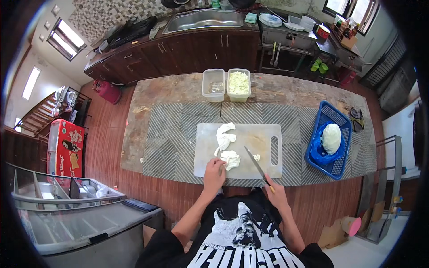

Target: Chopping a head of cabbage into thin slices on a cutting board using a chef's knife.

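Note:
On a white plastic cutting board (248, 134) lie two pale pieces, which look like cabbage leaves: a long curled one (225, 136) above and a crumpled one (230, 159) below. My left hand (215, 172) touches the lower piece at its left edge with the fingertips. My right hand (276, 192) grips a kitchen knife (256, 162) by its handle, the blade slanting up and left over the board, apart from the leaves. A small heap of chopped bits (256, 157) lies just right of the blade.
Beyond the board stand a clear plastic container (213, 95) with few scraps and another (238, 97) full of shredded cabbage. A blue plastic basket (311, 134) at the right holds a blue bag (316, 151) and a pale cabbage head (331, 138).

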Demonstrator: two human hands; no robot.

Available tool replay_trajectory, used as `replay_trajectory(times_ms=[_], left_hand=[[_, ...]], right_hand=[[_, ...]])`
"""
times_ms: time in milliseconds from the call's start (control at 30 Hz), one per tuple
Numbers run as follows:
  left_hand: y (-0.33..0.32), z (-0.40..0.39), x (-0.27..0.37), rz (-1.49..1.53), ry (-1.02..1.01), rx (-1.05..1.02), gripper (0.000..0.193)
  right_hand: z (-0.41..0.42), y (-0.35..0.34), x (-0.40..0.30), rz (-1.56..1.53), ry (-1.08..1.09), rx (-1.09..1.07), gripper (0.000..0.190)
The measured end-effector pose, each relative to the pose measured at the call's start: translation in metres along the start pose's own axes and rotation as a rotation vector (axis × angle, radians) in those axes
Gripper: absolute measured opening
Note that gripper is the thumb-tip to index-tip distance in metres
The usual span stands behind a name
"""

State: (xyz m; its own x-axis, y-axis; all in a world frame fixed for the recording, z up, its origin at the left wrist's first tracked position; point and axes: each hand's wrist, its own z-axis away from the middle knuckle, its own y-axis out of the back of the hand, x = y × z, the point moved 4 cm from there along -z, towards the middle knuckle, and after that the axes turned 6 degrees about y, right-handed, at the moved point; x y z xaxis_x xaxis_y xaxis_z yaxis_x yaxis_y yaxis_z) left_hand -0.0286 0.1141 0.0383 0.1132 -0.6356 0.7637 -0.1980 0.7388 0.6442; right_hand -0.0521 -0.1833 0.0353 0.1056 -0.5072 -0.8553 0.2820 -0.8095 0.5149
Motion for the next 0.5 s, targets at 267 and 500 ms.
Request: replay_trajectory(times_ms=[267, 500], left_hand=[[-0.004, -0.017, 0.018, -0.073, -0.023, 0.345, 0.029], [0.01, -0.042, -0.03, 0.016, 0.19, 0.268, 0.019]], right_hand=[[-0.005, 0.0, -0.007, -0.031, 0.049, 0.016, 0.052], [-0.005, -0.005, -0.006, -0.033, 0.111, 0.056, 0.051]])
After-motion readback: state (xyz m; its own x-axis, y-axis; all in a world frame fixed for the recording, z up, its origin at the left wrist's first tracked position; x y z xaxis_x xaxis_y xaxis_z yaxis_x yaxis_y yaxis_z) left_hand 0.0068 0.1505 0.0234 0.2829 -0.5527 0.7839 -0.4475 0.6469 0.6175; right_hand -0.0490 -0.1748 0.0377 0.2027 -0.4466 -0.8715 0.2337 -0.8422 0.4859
